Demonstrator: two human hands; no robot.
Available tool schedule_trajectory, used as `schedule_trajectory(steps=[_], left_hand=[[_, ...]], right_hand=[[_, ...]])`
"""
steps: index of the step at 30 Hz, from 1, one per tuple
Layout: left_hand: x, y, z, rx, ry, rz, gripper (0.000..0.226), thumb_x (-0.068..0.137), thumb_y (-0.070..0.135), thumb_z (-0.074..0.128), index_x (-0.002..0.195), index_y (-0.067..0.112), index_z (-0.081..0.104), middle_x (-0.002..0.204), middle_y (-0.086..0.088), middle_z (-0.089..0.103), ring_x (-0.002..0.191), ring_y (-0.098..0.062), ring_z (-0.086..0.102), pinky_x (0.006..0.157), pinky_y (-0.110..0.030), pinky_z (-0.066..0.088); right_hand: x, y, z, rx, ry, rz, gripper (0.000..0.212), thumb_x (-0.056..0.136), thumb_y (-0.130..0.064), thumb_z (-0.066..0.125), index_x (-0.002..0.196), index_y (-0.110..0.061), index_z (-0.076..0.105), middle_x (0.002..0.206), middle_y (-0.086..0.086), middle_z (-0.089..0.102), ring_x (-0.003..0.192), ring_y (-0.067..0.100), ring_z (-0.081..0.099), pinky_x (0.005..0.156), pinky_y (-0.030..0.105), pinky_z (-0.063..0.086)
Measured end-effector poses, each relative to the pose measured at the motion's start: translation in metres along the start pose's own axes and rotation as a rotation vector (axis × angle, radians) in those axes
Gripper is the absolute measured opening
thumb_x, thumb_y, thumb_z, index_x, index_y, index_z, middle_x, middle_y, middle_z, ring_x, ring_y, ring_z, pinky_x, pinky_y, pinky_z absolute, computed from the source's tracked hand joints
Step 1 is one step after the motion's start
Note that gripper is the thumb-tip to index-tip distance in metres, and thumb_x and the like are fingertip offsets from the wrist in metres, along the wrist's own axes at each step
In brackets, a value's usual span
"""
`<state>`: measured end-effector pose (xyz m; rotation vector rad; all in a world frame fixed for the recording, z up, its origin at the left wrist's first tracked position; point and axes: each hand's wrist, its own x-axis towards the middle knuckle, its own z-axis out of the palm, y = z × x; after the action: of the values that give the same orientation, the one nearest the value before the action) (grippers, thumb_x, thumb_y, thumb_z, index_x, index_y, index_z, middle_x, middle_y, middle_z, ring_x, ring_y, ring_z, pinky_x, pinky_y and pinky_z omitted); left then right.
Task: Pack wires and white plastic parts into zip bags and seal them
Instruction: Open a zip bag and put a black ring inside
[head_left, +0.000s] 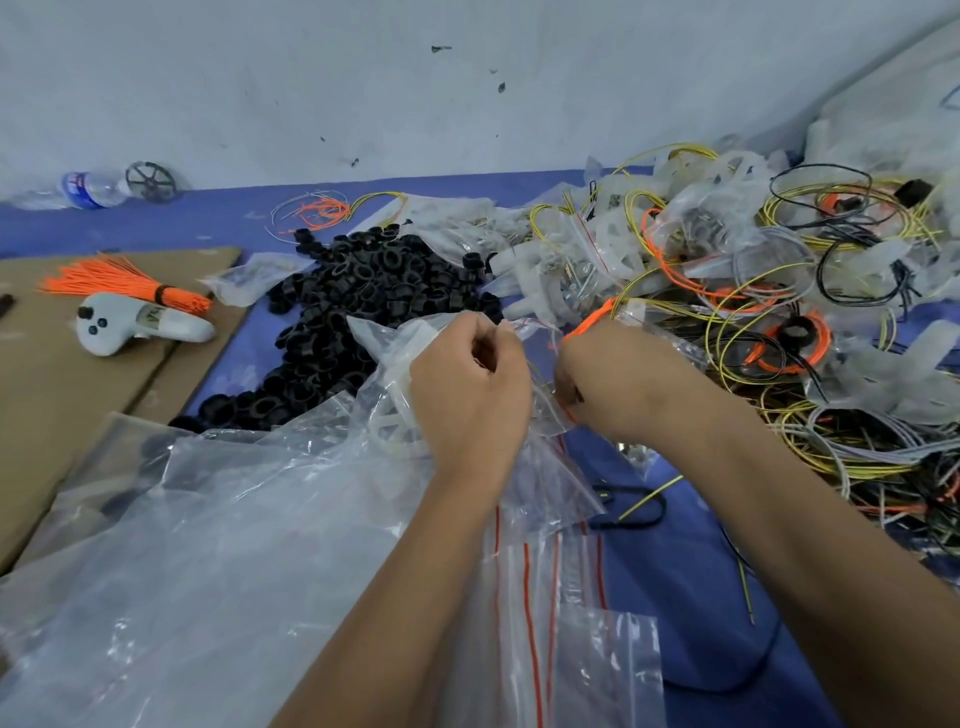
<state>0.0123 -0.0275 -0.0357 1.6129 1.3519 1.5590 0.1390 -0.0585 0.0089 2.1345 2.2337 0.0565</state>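
Left hand (470, 387) pinches the zip bag (395, 358) mouth, right hand (602, 384) grips orange wire (589, 322) there. Looks like filling; next, tuck it in and seal.

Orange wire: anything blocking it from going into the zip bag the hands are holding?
Nothing visible. The left hand grips the zip bag at its mouth; the right hand holds the orange wire right beside it. Whether the mouth is actually open is hidden behind the hands.
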Motion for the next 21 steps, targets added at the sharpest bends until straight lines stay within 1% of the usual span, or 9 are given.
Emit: schedule_trajectory(steps=[4, 6, 7, 9, 13, 15, 18, 19, 21], left_hand=[[0.0, 0.001, -0.001, 0.008, -0.017, 0.023, 0.027, 0.089, 0.026, 0.06, 0.064, 0.018, 0.051, 0.057, 0.006, 0.052, 0.059, -0.015, 0.05, 0.061, -0.045, 0.046], [-0.002, 0.003, -0.001, 0.048, -0.058, 0.083, 0.026, 0.09, 0.027, 0.059, 0.066, 0.018, 0.052, 0.06, 0.005, 0.053, 0.062, -0.018, 0.053, 0.062, -0.046, 0.046], [-0.004, 0.004, -0.001, 0.087, -0.068, 0.127, 0.025, 0.09, 0.028, 0.059, 0.068, 0.017, 0.053, 0.061, 0.005, 0.054, 0.063, -0.019, 0.053, 0.062, -0.045, 0.045], [-0.007, 0.008, -0.001, 0.151, -0.065, 0.226, 0.023, 0.091, 0.025, 0.061, 0.07, 0.016, 0.054, 0.063, 0.005, 0.055, 0.064, -0.018, 0.052, 0.06, -0.041, 0.042], [-0.008, 0.008, -0.006, 0.127, 0.018, 0.383, 0.024, 0.094, 0.018, 0.062, 0.073, 0.01, 0.055, 0.065, 0.003, 0.053, 0.063, -0.015, 0.044, 0.059, -0.028, 0.028], [-0.01, 0.009, -0.007, 0.096, 0.051, 0.465, 0.024, 0.094, 0.015, 0.062, 0.072, 0.01, 0.056, 0.065, 0.003, 0.052, 0.062, -0.015, 0.042, 0.06, -0.028, 0.029], [-0.013, 0.011, -0.006, 0.032, 0.042, 0.556, 0.026, 0.094, 0.014, 0.061, 0.07, 0.008, 0.055, 0.065, 0.004, 0.048, 0.06, -0.017, 0.042, 0.058, -0.03, 0.033], [-0.015, 0.011, -0.004, 0.005, 0.02, 0.572, 0.026, 0.094, 0.012, 0.062, 0.069, 0.006, 0.056, 0.065, 0.002, 0.049, 0.06, -0.018, 0.043, 0.058, -0.029, 0.035], [-0.018, 0.011, -0.002, -0.04, -0.019, 0.586, 0.025, 0.093, 0.007, 0.064, 0.069, 0.004, 0.057, 0.065, 0.003, 0.049, 0.061, -0.013, 0.042, 0.06, -0.02, 0.034]], right_hand=[[0.001, 0.005, -0.006, 0.018, -0.002, -0.033, 0.006, 0.084, -0.015, 0.07, 0.084, -0.01, 0.073, 0.075, 0.01, 0.063, 0.078, 0.031, 0.064, 0.071, 0.034, 0.055], [0.003, 0.007, -0.013, 0.171, 0.011, -0.043, 0.015, 0.083, -0.018, 0.071, 0.069, -0.013, 0.072, 0.065, 0.003, 0.067, 0.067, 0.018, 0.065, 0.063, 0.029, 0.053], [0.004, 0.006, -0.016, 0.3, 0.012, -0.026, 0.024, 0.082, -0.014, 0.07, 0.058, -0.016, 0.067, 0.055, -0.002, 0.064, 0.056, 0.008, 0.06, 0.055, 0.024, 0.048], [0.008, 0.0, -0.016, 0.615, 0.023, 0.034, 0.034, 0.078, -0.001, 0.061, 0.048, -0.018, 0.061, 0.043, -0.006, 0.057, 0.04, 0.003, 0.048, 0.044, 0.019, 0.036], [0.012, -0.021, 0.009, 1.437, -0.063, 0.151, 0.045, 0.092, 0.01, 0.05, 0.057, -0.011, 0.07, 0.063, 0.007, 0.064, 0.056, 0.016, 0.055, 0.05, 0.023, 0.044], [0.015, -0.025, 0.02, 1.67, -0.117, 0.151, 0.051, 0.094, 0.011, 0.05, 0.053, -0.011, 0.071, 0.062, 0.009, 0.065, 0.055, 0.021, 0.056, 0.048, 0.024, 0.045], [0.022, -0.028, 0.024, 1.638, 0.114, 0.262, 0.029, 0.081, -0.006, 0.055, 0.053, -0.013, 0.056, 0.066, 0.016, 0.051, 0.068, 0.031, 0.045, 0.062, 0.044, 0.04], [0.024, -0.03, 0.024, 1.685, 0.185, 0.28, 0.027, 0.084, -0.01, 0.05, 0.058, -0.013, 0.045, 0.064, 0.011, 0.044, 0.066, 0.027, 0.042, 0.061, 0.041, 0.041], [0.025, -0.036, 0.023, 1.865, 0.247, 0.201, 0.038, 0.099, 0.001, 0.034, 0.065, -0.017, 0.031, 0.055, 0.0, 0.034, 0.051, 0.009, 0.039, 0.048, 0.023, 0.039]])
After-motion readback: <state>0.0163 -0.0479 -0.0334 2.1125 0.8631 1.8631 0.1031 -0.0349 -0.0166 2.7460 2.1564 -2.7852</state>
